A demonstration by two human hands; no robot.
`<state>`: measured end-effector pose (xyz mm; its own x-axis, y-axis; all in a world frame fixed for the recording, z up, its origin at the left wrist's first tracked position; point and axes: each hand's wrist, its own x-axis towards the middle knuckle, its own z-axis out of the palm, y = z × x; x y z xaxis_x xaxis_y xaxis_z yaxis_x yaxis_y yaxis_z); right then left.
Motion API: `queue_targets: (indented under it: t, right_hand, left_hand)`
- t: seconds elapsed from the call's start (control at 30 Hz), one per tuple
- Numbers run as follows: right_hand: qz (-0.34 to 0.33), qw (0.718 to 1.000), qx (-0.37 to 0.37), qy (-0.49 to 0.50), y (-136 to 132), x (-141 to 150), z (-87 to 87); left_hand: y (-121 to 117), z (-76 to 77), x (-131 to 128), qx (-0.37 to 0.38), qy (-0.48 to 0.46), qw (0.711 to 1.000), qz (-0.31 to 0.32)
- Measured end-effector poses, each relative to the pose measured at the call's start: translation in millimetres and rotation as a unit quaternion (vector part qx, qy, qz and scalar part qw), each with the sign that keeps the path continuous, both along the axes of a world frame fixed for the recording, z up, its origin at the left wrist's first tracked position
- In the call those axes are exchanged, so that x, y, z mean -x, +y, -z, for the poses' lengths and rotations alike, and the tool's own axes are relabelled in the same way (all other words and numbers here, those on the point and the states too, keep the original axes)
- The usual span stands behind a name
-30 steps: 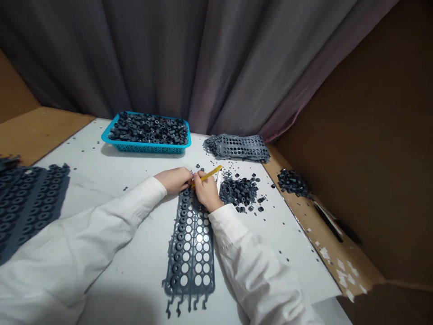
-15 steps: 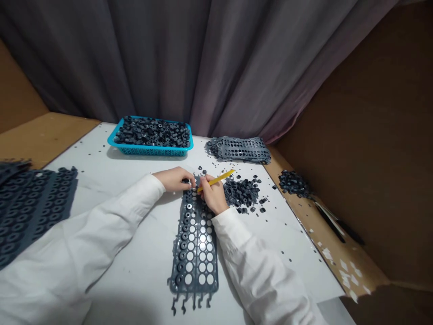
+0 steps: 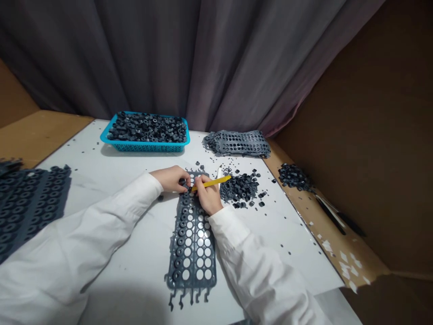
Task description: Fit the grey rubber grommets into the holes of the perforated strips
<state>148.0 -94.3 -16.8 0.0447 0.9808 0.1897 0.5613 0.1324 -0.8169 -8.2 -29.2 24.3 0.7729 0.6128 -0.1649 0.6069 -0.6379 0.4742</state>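
Note:
A dark grey moulded rubber sheet (image 3: pixel 191 253) lies lengthwise before me, with rows of round holes and a line of raised rings down its left side. My left hand (image 3: pixel 173 179) is at the sheet's upper left edge, its fingers closed around a small dark rubber ring (image 3: pixel 183 182). In my right hand (image 3: pixel 209 197) is a slim yellow tool (image 3: pixel 212 183), gripped like a pen. Its lower end points at the sheet close to my left fingertips; the tip is too small to make out. Beyond that hand stands a narrow white strip with a dark tip (image 3: pixel 219 174).
A blue basket (image 3: pixel 149 147) full of dark rings stands at the back. Right of it lie stacked perforated sheets (image 3: pixel 245 143). Loose dark pieces (image 3: pixel 241 187) are heaped beside my right hand, another pile (image 3: pixel 294 176) farther right. More ringed sheets (image 3: pixel 34 207) lie left.
Both hands have shifted slightly down along the sheet, showing more of its far end. A small dark piece now shows on the table below my left hand. The view has tilted slightly.

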Motion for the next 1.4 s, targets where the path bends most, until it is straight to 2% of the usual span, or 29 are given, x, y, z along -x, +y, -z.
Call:
queue_targets:
  t: [0.2, 0.37, 0.6, 0.97, 1.2, 1.4]
  right_hand:
    - [0.008, 0.999, 0.001, -0.048, -2, 5, -8.2]
    - [0.019, 0.997, 0.014, -0.069, -2, 6, -10.3]
    - [0.013, 0.998, 0.001, -0.060, -3, 4, -7.0]
    - [0.016, 0.998, -0.005, -0.060, -2, 4, -3.6]
    - [0.021, 0.997, -0.001, -0.080, -2, 5, -6.7]
    - [0.021, 0.994, 0.010, -0.106, -4, 8, -10.0]
  left_hand:
    - [-5, 5.6, -8, -0.072, 0.027, 0.997, 0.003]
    - [-6, 6.5, -9, -0.095, 0.032, 0.995, 0.017]
    - [-8, 2.5, -8, -0.091, 0.057, 0.994, 0.008]
    - [-9, 6.4, -9, -0.088, 0.050, 0.995, -0.006]
    - [-12, 11.2, -14, -0.118, 0.065, 0.991, -0.002]
    - [-3, -1.9, -6, -0.085, 0.024, 0.996, 0.026]
